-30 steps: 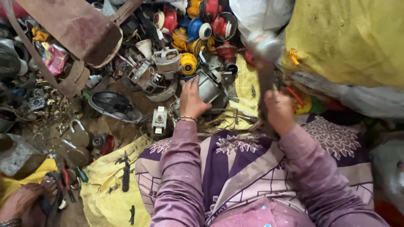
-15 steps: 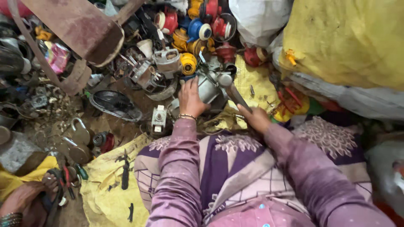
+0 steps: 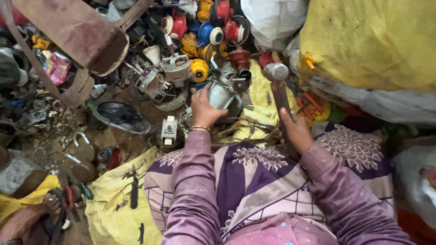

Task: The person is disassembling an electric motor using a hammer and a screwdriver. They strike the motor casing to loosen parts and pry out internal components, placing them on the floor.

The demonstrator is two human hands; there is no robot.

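My left hand (image 3: 204,108) grips a grey metal motor part (image 3: 222,96) lying on a yellow cloth (image 3: 257,93) in front of my knees. My right hand (image 3: 296,131) is closed around the wooden handle of a hammer (image 3: 277,78), whose grey steel head is raised above and to the right of the part. Both sleeves are purple, and a patterned purple cloth (image 3: 272,168) covers my lap.
A heap of scrap motor pieces, red, yellow and blue (image 3: 204,31), lies beyond the part. A rusty metal chute (image 3: 77,31) hangs at upper left. A yellow sack (image 3: 372,41) and a white sack (image 3: 272,20) stand at right. Padlocks (image 3: 81,145) and small tools lie at left.
The hammer came down onto the motor part half a second ago and is lifted again now. My left hand has kept its hold on the part.
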